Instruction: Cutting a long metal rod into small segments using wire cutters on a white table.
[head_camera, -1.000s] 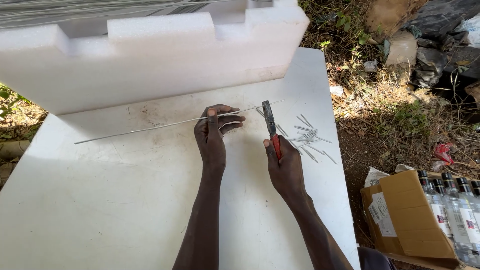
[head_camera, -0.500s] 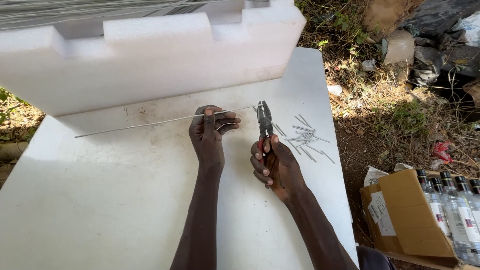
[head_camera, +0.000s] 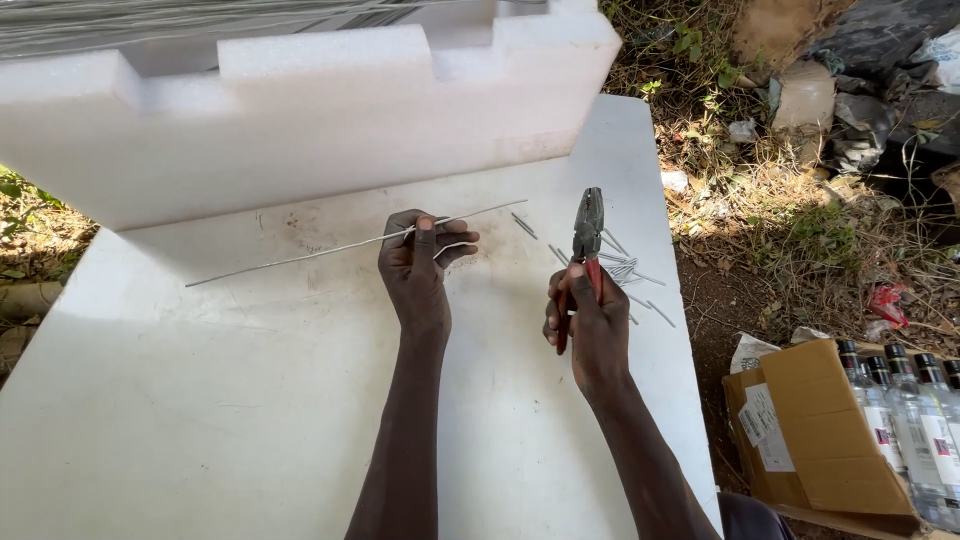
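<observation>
Two bare hands work over the smooth white foam board (head_camera: 200, 420), which lies broad and flat toward the viewer. The right hand (head_camera: 590, 325) is closed around red-handled steel pliers (head_camera: 583, 250), nose pointing up and away. The left hand (head_camera: 420, 265) pinches a long thin grey wire (head_camera: 330, 250) lying across the board. Short cut wire pieces (head_camera: 625, 275) lie scattered near the right edge. Behind stands a notched white foam block (head_camera: 300, 130).
</observation>
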